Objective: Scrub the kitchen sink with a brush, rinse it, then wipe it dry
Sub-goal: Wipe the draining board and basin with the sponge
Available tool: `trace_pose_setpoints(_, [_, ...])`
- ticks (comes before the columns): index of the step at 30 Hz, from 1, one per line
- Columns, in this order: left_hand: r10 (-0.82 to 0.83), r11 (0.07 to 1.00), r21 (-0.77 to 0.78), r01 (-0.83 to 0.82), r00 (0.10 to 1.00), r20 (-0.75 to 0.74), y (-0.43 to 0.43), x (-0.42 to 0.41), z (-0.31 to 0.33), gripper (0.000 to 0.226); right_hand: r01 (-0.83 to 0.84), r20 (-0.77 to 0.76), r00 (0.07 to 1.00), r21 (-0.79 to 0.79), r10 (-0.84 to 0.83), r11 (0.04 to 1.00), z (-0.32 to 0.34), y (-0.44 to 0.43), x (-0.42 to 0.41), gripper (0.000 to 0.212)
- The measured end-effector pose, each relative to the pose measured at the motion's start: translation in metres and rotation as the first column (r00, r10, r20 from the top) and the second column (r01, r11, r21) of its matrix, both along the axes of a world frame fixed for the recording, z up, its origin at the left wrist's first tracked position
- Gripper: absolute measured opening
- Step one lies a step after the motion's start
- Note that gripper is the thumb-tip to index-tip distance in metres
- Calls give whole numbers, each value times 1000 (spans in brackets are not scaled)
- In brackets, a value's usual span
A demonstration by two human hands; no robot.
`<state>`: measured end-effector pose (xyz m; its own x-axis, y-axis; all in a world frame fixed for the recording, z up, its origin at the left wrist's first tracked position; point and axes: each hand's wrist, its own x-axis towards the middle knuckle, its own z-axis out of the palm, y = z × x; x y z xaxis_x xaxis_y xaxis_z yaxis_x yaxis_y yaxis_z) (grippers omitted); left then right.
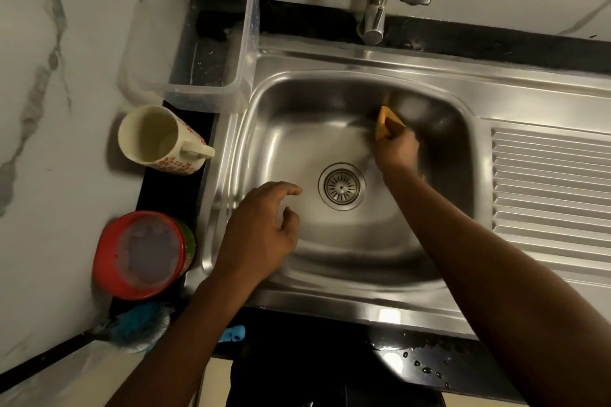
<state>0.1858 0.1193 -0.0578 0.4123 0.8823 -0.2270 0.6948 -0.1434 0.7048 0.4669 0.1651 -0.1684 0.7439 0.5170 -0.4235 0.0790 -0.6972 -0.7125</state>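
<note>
Marble-walled and steel-bright, the sink (363, 294) is filling mid-frame while the right hand (396, 147) is pinching an orange cloth (385, 124) against the upper-right basin wall, apparently wiping dry, left hand (261, 238) hovering loosely open and empty, remaining walls probably needing wiping next.

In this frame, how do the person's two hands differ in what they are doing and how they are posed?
The right hand is closed on an orange cloth, pressed against the sink's far wall; the left hand holds nothing. The right hand's fingers are curled in a grip; the left hand's are loosely spread, near the basin's left edge. Both are bare and reach into the same basin.
</note>
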Motion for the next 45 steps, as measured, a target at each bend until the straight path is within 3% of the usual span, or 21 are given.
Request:
trace_pose_setpoints(4, [6, 1000, -15, -6, 1000, -3, -8, -6, -1, 40, -202, -26, 979, -63, 201, 977, -28, 25, -44, 44])
trace_pose_setpoints(7, [22, 1000, -17, -22, 1000, -3, -14, -10, 0, 39, -418, -20, 908, -101, 418, 903, -28, 36, -82, 52])
trace_pose_setpoints(11, [22, 999, -33, -23, 999, -32, -18, -14, 2, 41, -816, -60, 558, -221, 828, 534, -36, 24, -129, 64])
trace_pose_setpoints(13, [18, 999, -33, -20, 999, -32, -20, -13, 3, 40, -878, -76, 443, -235, 893, 416, -41, 9, -140, 63])
trace_pose_setpoints(17, [22, 999, -24, -22, 999, -26, -22, -11, 10, 34, -952, -161, 229, -241, 960, 187, -22, -31, -139, 33])
trace_pose_setpoints(20, [18, 1000, -13, -19, 999, -35, -24, -10, 15, 32, -982, -293, 167, -134, 942, 132, 2, -64, -145, 21])
trace_pose_setpoints(22, [18, 1000, -11, -19, 999, -35, -25, -10, 19, 34, -982, -383, 180, -117, 906, 145, 8, -75, -141, 19])
trace_pose_setpoints(24, [12, 1000, 0, -12, 999, -44, -27, -11, 22, 33, -968, -482, 242, -62, 842, 242, 10, -76, -134, 49])
trace_pose_setpoints(26, [10, 1000, -3, -10, 999, -45, -29, -12, 27, 34, -959, -549, 262, -58, 794, 277, 14, -79, -125, 66])
trace_pose_setpoints(29, [27, 1000, -10, -27, 998, -51, -31, -13, 35, 35, -943, -625, 269, -16, 733, 333, 24, -86, -110, 54])
trace_pose_setpoints(33, [69, 997, -29, -70, 997, -45, -30, -18, 46, 39, -794, -798, 281, 119, 534, 596, 51, -93, -85, 40])
trace_pose_setpoints(37, [127, 991, -49, -126, 992, 17, -25, -21, 48, 43, -541, -864, 226, 273, 450, 796, 81, -93, -64, 45])
trace_pose_setpoints(41, [254, 946, -254, -201, 947, 196, -12, -21, 51, 58, -393, -843, 196, 401, 501, 828, 124, -82, -51, 51])
trace_pose_setpoints(45, [356, 877, -450, -167, 855, 377, 3, -18, 63, 40, -333, -811, 161, 492, 562, 805, 160, -68, -50, 53])
